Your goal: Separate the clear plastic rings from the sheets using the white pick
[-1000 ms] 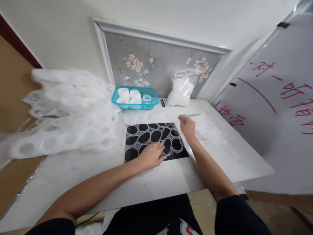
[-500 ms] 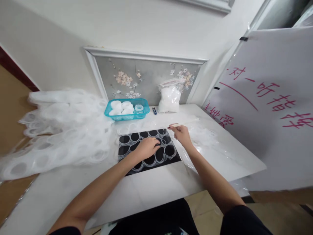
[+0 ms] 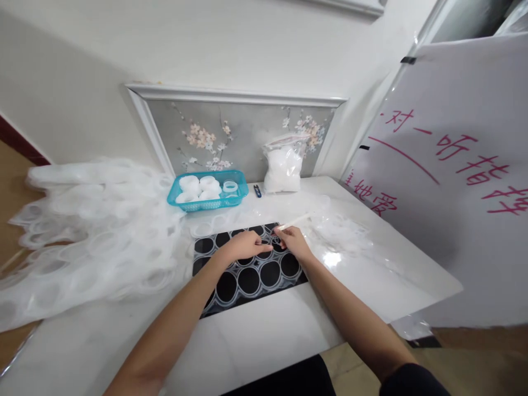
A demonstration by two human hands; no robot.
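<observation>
Spreading across a black rectangular mat (image 3: pixel 268 291) near the middle of the white marbled table (image 3: pixel 264 330), our translucent plastic sheet of linked rings (image 3: pixel 259 269) shows dark circles through its rows. We rest our left hand (image 3: pixel 248 245) palm down on its upper part, fingers together and slightly bent, thumb stretched out to the right; we cannot tell whether it pinches any of the plastic. Our right hand (image 3: pixel 292 241) is at the sheet's upper right corner, thumb and fingers closed around a slim, pale, stick-like tool (image 3: pixel 297 220) that points up and to the right.

Just beyond the mat we see more clear rings (image 3: pixel 202 229) lying loose, and to the right crumpled transparent film (image 3: pixel 344 234). Farther back stand a teal plastic basket (image 3: pixel 204 206) of round white pieces (image 3: pixel 190 185), small dark-blue snips (image 3: pixel 258 191) and a clear bag packed with white material (image 3: pixel 284 169). Left of us, a large heap of white perforated sheeting (image 3: pixel 107 242) hangs over the table's edge.
</observation>
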